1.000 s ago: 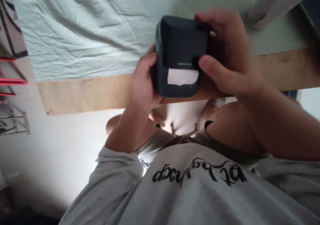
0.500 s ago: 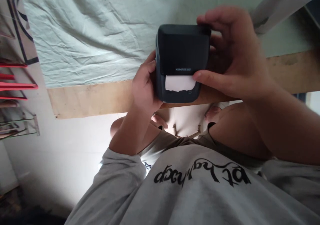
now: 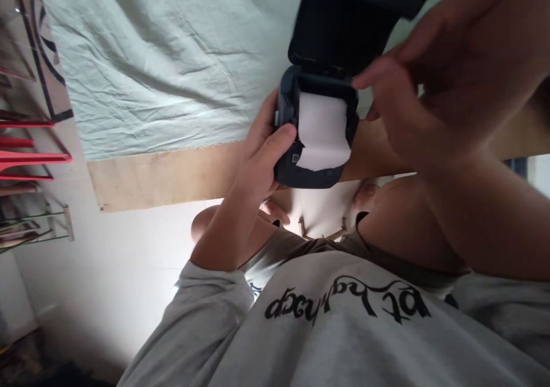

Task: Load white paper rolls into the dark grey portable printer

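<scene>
My left hand (image 3: 262,155) grips the left side of a small dark label printer (image 3: 315,180), thumb pressed on its front corner. The printer's lid (image 3: 348,26) stands flipped up, and a white paper roll (image 3: 322,132) shows inside, its loose end hanging over the front. My right hand (image 3: 447,72) is at the right of the lid, with its fingertips pinched on the lid's lower right edge. The printer is held just above the wooden table edge (image 3: 163,172).
A wrinkled pale green cloth (image 3: 163,60) covers the table beyond the bare wooden strip. Red and clear racks (image 3: 34,158) stand at the far left. My knees (image 3: 365,195) and grey printed shirt (image 3: 344,330) fill the lower part of the view.
The printer's lid was closed with a short paper tab sticking out; it has swung open upward, exposing the roll. My right hand rose with the lid, and my left thumb shifted onto the front.
</scene>
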The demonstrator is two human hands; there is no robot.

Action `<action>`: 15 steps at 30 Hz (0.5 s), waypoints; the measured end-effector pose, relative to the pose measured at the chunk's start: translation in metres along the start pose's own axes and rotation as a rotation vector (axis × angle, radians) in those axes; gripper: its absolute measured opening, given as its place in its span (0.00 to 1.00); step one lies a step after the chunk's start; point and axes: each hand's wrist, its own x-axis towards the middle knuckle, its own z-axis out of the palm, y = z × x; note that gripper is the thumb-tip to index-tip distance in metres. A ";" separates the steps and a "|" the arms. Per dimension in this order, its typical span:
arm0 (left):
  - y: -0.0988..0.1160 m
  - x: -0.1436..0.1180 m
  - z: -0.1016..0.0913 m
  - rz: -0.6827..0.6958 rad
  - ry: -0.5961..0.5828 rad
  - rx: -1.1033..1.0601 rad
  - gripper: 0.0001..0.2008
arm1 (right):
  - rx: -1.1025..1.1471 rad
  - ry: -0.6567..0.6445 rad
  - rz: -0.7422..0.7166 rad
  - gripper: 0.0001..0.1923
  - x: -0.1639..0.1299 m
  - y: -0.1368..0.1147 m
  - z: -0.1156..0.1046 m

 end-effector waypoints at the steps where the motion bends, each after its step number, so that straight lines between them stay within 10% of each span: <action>1: 0.000 0.000 -0.001 0.006 -0.012 0.038 0.15 | -0.147 0.005 -0.070 0.14 -0.002 -0.002 0.000; 8: -0.004 0.003 -0.009 0.064 -0.084 0.194 0.20 | -0.806 -0.236 -0.109 0.16 -0.007 -0.006 0.001; 15: -0.002 0.002 -0.005 0.049 -0.057 0.179 0.19 | -0.560 -0.399 0.035 0.21 0.003 -0.014 -0.006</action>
